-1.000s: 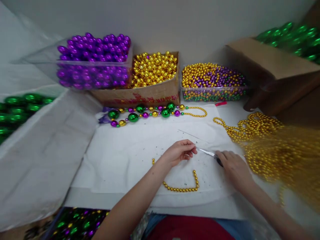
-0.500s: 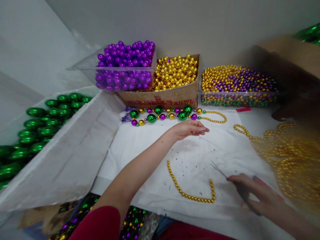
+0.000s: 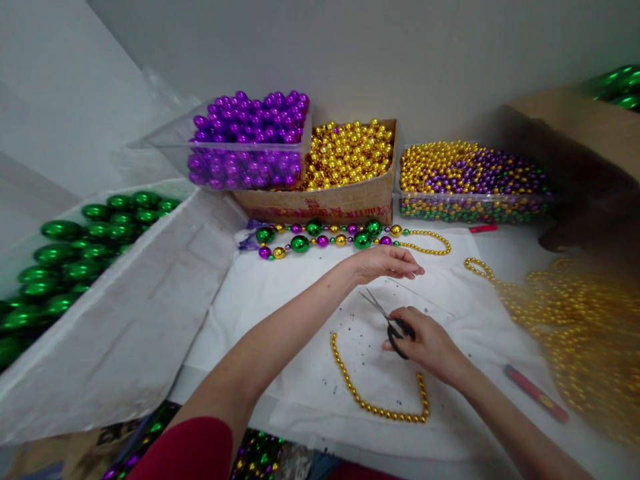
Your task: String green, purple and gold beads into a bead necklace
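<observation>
My right hand grips small black-handled scissors, blades pointing up-left over the white cloth. My left hand hovers just above the blades, fingers pinched lightly together; a thin thread seems to run from them, but I cannot make it out surely. A short U-shaped strand of small gold beads lies on the cloth below both hands. A finished necklace of green, purple and gold beads lies behind my left hand.
At the back stand a clear tub of purple balls, a cardboard box of gold balls and a tub of mixed small beads. Green balls fill a box left. Gold strands pile right, with a red stick.
My right hand has swung the scissors left and up, from the cloth's right side to under my left hand. The red stick now lies on the cloth. My left hand barely moved.
</observation>
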Tool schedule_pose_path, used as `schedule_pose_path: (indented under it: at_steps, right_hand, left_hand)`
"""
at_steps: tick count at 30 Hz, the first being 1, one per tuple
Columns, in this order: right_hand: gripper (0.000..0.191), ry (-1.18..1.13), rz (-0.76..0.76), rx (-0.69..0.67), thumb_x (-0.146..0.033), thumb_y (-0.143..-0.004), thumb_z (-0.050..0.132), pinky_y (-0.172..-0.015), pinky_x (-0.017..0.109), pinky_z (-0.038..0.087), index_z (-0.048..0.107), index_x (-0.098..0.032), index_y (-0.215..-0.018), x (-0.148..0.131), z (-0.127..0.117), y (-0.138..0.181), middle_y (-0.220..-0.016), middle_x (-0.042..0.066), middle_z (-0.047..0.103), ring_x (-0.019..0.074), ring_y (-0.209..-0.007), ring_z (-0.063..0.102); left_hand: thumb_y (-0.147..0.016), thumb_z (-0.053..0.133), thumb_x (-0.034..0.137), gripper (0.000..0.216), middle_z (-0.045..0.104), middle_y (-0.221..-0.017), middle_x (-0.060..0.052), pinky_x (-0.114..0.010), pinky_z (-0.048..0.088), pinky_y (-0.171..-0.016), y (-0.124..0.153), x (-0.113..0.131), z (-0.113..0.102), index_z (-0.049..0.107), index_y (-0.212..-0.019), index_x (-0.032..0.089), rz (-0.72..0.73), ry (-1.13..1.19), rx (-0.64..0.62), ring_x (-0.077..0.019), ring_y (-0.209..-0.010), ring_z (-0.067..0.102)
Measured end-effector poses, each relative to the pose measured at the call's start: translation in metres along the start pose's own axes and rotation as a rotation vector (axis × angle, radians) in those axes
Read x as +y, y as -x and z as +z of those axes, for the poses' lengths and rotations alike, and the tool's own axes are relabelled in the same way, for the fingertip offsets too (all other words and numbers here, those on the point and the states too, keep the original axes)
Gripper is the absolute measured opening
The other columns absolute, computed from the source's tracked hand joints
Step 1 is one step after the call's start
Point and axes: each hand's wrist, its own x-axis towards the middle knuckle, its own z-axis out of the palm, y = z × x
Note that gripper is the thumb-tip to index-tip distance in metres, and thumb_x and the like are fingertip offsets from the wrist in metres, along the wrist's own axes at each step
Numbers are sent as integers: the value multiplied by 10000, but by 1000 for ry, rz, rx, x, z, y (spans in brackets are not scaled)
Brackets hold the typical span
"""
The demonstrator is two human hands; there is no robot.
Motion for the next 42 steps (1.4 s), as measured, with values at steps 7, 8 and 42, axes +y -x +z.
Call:
schedule_pose_path:
  at_steps: [7, 8, 42]
  right_hand:
    - [259, -70, 27, 45, -383, -785, 626, -638, 272, 416, 613, -193, -960, -1, 7, -1, -820, 16, 636, 168, -706, 575]
    - [244, -69, 31, 39, -379, -793, 612, -631, 271, 416, 613, -193, -951, 0, 8, 0, -808, 15, 640, 169, -701, 579]
    - [383, -534, 214, 138, -446, -865, 564, -464, 258, 403, 568, -353, -1237, -29, -82, 162, -651, -5, 607, 150, -547, 535]
  left_hand:
    - [-730, 707, 213, 80, 694, -979, -61, -269, 414, -783, 0, -6, 2, 665, -755, 149, 22, 24, 2, -100, -792, 604]
    - [-731, 705, 211, 79, 693, -975, -63, -272, 415, -782, 0, -7, 2, 664, -755, 148, 30, 31, 16, -101, -789, 603]
    - [-863, 510, 217, 175, 627, -676, 3, -190, 422, -611, 86, 3, 151, 674, -833, 164, 251, -486, -81, -86, -622, 552]
